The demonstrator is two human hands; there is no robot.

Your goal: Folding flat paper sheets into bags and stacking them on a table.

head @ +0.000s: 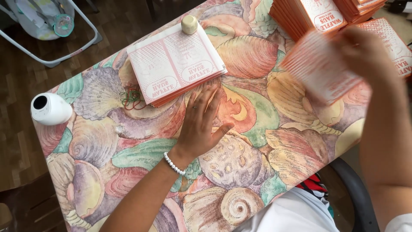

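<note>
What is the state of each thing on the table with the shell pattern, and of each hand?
Left hand: open, flat on the shell-patterned tablecloth.
Right hand: holds a blurred pink-and-white paper sheet.
Stack of pink-and-white paper sheets: flat, small round cream weight on top.
Red and green rubber bands: loose beside the stack.
White rounded device: at table's edge.
Orange stacks: piled at the far edge.

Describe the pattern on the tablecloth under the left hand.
Large pastel seashells on the tablecloth, head view.
</note>
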